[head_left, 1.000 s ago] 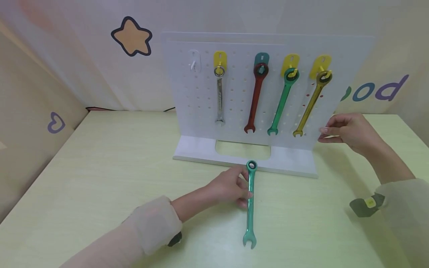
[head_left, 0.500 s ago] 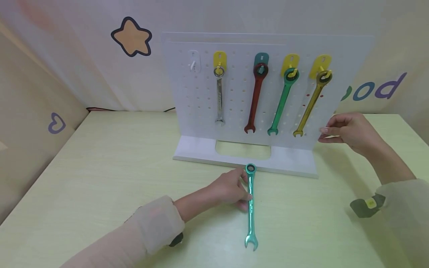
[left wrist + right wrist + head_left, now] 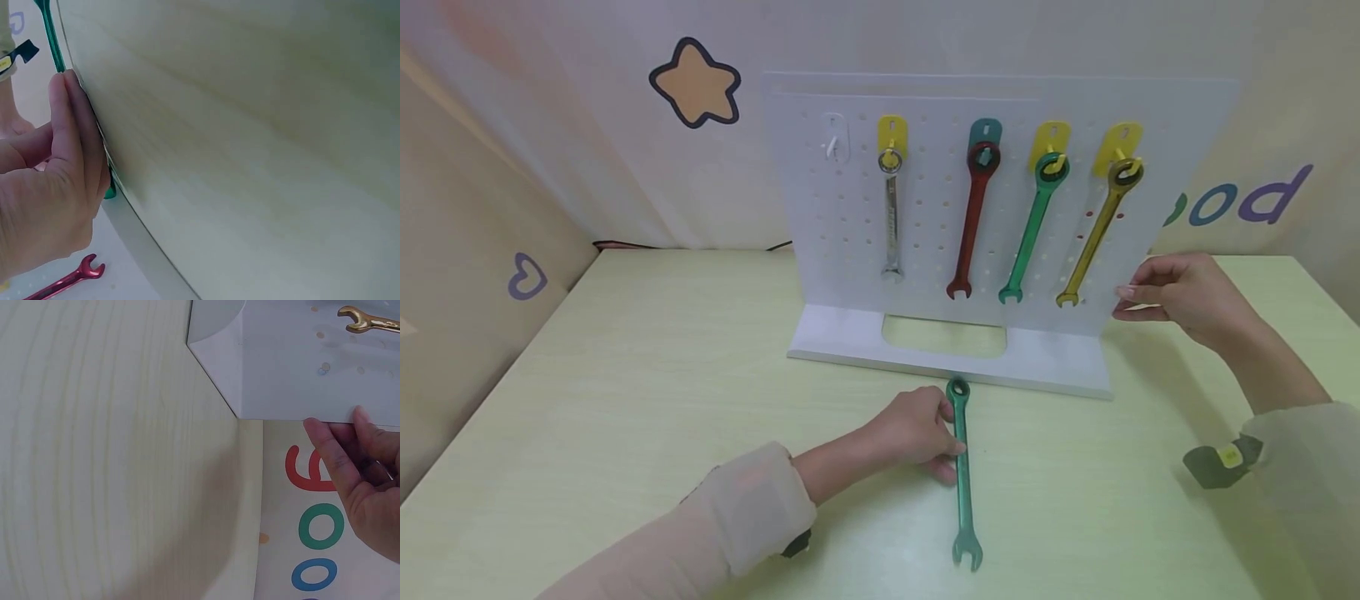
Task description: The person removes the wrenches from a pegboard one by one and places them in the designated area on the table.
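Left hand [image 3: 917, 433] pinches the shaft of the green wrench [image 3: 961, 467], lower centre of frame, lying flat on the desk [image 3: 625, 400]; grip sits near the ring end, so the open-jaw end could swing or slip when lifted; right hand [image 3: 1180, 296], fingers lightly curled, steadies the right edge of the pegboard [image 3: 850, 233]; a knock might tip it.
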